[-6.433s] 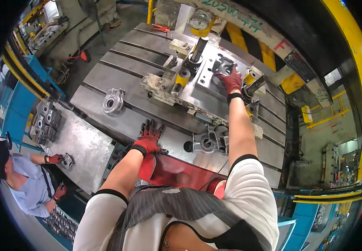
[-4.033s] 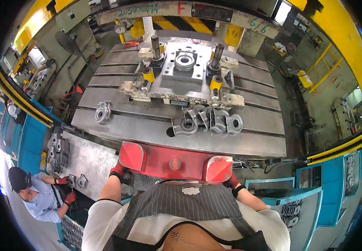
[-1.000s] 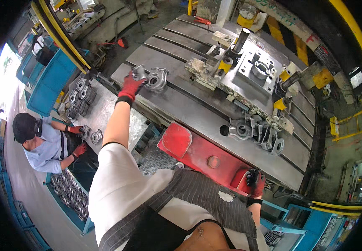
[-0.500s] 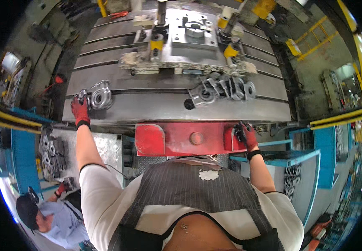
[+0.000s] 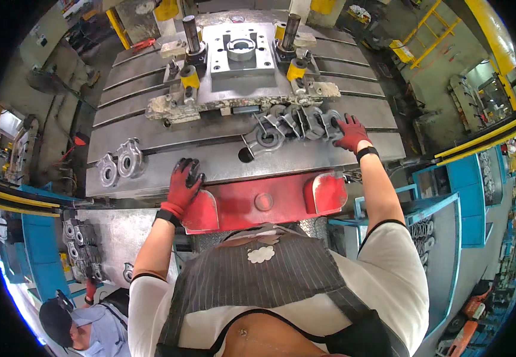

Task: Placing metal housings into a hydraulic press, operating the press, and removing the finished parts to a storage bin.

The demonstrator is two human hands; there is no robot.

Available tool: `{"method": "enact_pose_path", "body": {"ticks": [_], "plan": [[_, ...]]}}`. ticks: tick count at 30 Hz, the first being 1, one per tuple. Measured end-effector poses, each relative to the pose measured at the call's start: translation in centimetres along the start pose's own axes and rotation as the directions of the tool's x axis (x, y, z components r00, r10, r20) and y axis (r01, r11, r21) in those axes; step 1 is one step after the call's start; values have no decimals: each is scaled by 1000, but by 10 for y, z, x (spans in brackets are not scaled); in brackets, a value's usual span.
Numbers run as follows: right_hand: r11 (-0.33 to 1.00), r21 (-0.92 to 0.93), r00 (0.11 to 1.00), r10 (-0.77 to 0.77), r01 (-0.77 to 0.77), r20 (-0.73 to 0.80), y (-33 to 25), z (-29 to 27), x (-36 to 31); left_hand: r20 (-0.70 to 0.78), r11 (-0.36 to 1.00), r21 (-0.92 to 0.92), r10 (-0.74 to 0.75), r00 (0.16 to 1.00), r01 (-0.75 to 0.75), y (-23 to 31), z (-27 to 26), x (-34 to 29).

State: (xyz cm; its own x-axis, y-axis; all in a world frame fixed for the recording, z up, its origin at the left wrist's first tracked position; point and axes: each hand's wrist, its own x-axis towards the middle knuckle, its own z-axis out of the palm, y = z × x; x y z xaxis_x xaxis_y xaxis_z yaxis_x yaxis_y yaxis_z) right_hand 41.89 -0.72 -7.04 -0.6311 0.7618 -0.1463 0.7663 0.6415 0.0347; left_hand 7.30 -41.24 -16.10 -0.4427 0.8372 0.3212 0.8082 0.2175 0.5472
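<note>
In a red glove with dark fingertips, my right hand (image 5: 351, 134) has its fingers at the right edge of the end ringed metal bracket (image 5: 331, 124). That bracket belongs to a leaning row of several grey metal brackets (image 5: 293, 124), each with a round hole. My left hand (image 5: 185, 181), gloved alike, hovers by the left end of the red panel (image 5: 243, 205), its fingers apart with nothing in them. Two more ringed brackets (image 5: 129, 159) lie on the slotted steel press bed (image 5: 180, 153) at the left.
A die block (image 5: 240, 62) with a ring insert, dark guide posts (image 5: 291, 33) and yellow collars (image 5: 296, 69) stands at the back. At lower left, a co-worker (image 5: 100, 327) is beside a table with stacked brackets (image 5: 81, 244). A blue rack (image 5: 457, 238) stands at the right.
My left hand has left the left-hand brackets and moved right, to the red panel. My right hand has gone from the panel's right end up to the bracket row. The view has shifted.
</note>
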Motion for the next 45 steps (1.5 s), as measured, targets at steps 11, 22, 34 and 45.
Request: {"method": "enact_pose_path", "body": {"ticks": [11,22,34,45], "plan": [[904,318,956,-245,287,-164,33,37,20,50,978,195,-86,995,74,20,2,3],[-142,771,706,-326,620,-628,-142,-90,114,25,979,172,-113,993,107,25,-3,3],[921,387,955,84,33,-283,-280,-140,241,39,974,203,-107,994,97,23,-8,3],[976,165,954,-88,140,-288,-272,-75,251,57,972,205,-128,990,114,26,-9,5]]}}
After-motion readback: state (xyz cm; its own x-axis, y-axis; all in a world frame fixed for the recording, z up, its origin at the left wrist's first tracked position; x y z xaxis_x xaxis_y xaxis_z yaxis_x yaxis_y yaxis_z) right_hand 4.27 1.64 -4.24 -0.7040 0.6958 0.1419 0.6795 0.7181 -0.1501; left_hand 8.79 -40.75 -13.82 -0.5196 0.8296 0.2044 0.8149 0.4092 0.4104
